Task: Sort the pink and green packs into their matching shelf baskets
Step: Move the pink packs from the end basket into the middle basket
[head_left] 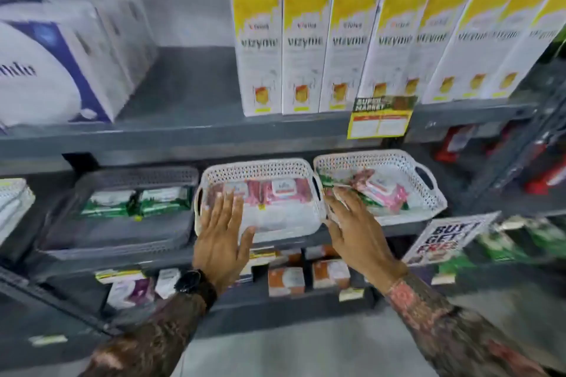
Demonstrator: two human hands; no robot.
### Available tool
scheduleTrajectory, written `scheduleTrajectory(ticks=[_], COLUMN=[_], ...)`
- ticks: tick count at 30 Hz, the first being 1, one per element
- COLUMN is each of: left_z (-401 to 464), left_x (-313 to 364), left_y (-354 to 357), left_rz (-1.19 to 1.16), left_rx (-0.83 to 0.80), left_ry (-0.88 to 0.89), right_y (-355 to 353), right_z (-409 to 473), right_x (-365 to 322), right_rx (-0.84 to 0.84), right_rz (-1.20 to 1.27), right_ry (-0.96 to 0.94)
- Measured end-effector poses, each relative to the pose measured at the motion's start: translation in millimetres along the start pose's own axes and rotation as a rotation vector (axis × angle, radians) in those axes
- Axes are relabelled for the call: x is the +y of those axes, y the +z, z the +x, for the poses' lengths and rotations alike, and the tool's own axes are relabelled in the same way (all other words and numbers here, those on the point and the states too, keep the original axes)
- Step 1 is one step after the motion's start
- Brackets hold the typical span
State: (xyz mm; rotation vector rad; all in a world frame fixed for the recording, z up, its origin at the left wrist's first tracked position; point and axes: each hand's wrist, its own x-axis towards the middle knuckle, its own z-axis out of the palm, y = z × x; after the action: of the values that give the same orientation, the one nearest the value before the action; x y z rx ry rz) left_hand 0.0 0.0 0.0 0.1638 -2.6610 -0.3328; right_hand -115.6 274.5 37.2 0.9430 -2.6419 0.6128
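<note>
So, middle shelf has three baskets in a row. Grey basket on the left holds two green packs lying side by side near its back. Middle white basket has pink packs along its back half, front half looks bare. Right white basket is the mixed one: a pink pack lying tilted on top, with green packs poking out underneath and at the left side.

Both hands are up at the white baskets, fingers spread flat, neither one gripping anything. Left hand sits over the front left corner of the middle basket, thumb out toward its front wall; there's a dark watch on that wrist. Right hand is at the gap between the two white baskets, fingertips reaching over the left rim of the right one, just by the green packs. Can't tell if it's actually touching them, it's a bit blurry.

Upper shelf has yellow-and-white cartons in a row and big white bags off to the left.
</note>
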Motion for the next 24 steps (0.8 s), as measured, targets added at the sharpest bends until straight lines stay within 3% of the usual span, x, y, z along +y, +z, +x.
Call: scheduleTrajectory(ticks=[6,16,21,24], left_z=[13,12,11,11], left_x=[-28,-32,-33,-34], left_y=[50,67,70,72], left_rz=[0.116,0.164,0.17,0.172], left_rx=[-0.221,-0.206,-0.203,-0.201], left_ry=[-0.175,-0.207,-0.209,-0.209], right_y=[10,17,16,10], right_z=[39,96,94,94], right_x=[61,153,160,143], right_rx=[-0.103,-0.314,-0.271,-0.137], right_rz=[-0.02,-0.222,-0.186,-0.149], right_ry=[0.256,0.534,0.531,0.511])
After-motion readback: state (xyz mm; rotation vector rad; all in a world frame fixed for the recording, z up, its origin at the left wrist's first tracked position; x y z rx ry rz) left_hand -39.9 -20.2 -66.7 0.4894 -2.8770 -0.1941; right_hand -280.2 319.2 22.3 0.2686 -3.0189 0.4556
